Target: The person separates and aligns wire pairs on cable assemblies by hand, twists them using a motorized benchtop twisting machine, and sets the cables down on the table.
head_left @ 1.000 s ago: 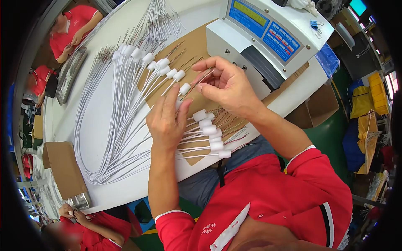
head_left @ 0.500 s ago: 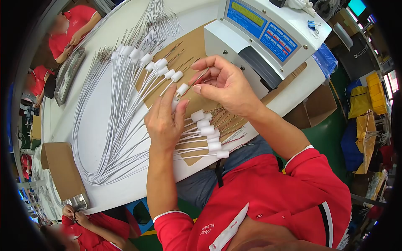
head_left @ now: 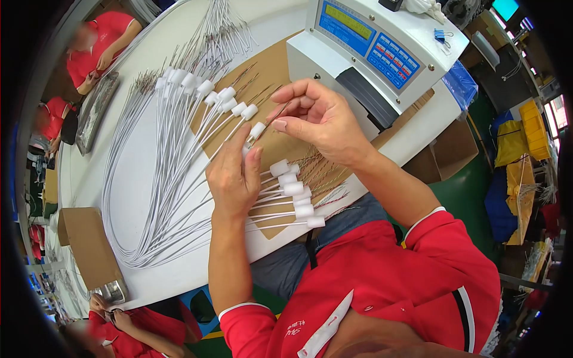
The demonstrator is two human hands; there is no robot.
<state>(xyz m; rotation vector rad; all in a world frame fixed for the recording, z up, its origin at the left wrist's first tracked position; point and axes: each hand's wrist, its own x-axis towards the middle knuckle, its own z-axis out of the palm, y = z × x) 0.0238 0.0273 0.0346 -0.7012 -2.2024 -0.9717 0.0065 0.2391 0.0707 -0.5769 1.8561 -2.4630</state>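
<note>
My left hand [head_left: 231,176] grips a white cable near its end, with thumb and index finger on either side of it. Just beyond those fingertips a white cylindrical sleeve [head_left: 257,130] sits around the cable's thin wires. My right hand [head_left: 319,119] pinches the brownish wire ends [head_left: 276,114] between thumb and fingers, its other fingers curled. Below my hands lie several cables with white sleeves [head_left: 293,188] and fanned-out twisted wires. To the upper left rests a larger bundle of white cables [head_left: 158,173], many with similar sleeves. Part of the held cable is hidden by my left fingers.
A white machine [head_left: 382,45] with a display and keypad stands at the back right. Brown cardboard [head_left: 277,65] covers part of the white table [head_left: 134,173]. An open cardboard box [head_left: 89,244] sits at the left edge. Other people in red shirts [head_left: 110,36] work along the left side.
Both hands keep almost the same place and grip. My left thumb has shifted slightly up and left. The whole view has moved a little.
</note>
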